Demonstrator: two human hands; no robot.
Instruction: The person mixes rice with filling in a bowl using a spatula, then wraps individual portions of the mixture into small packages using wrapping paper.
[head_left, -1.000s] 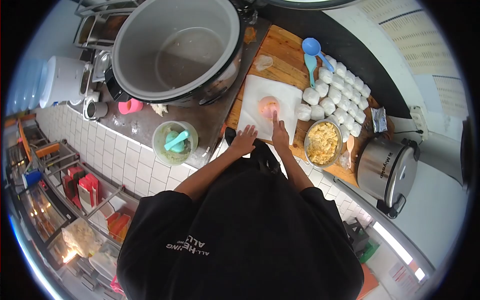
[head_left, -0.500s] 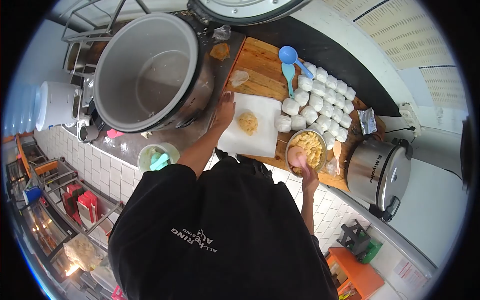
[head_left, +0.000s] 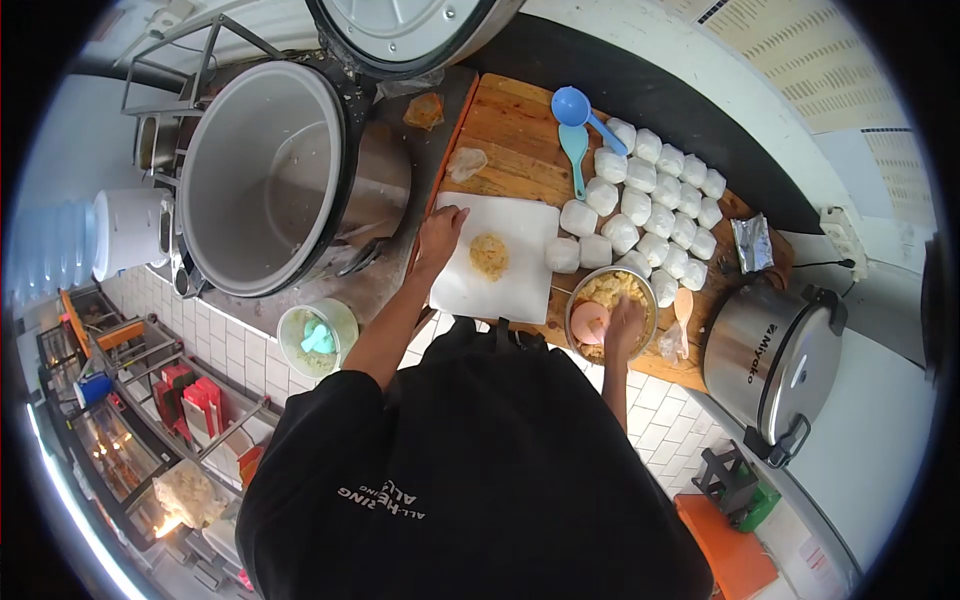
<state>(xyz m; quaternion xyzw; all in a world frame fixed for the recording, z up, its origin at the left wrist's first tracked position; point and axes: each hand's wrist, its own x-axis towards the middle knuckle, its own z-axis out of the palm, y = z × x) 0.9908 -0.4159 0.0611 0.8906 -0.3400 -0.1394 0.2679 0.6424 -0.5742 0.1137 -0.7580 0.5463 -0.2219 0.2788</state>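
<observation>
A sheet of white paper (head_left: 525,220) lies on the wooden board, with a flat mound of yellowish rice (head_left: 489,257) on it. My left hand (head_left: 438,238) rests at the paper's left edge, fingers curled in; whether they grip anything is hidden. To the right, a round metal bowl (head_left: 653,326) holds a yellowish rice mix (head_left: 600,290) and a pink scoop (head_left: 590,322). Over that bowl, my right hand (head_left: 627,320) is closed around what appears to be the scoop's handle, mostly covered by the fingers. Several white wrapped parcels (head_left: 637,207) stand in rows behind the bowl.
A large open cooker (head_left: 265,180) stands left, near a tub (head_left: 340,320) holding turquoise utensils. Behind the paper lie a blue ladle (head_left: 571,104) and a turquoise rice paddle (head_left: 573,143). A wooden spoon (head_left: 683,308) and a steel Miyako cooker (head_left: 745,340) are right of the bowl.
My right hand has moved from the bowl's near rim to over its contents. The fingers of my left hand have curled in at the paper's edge. The view has shifted slightly.
</observation>
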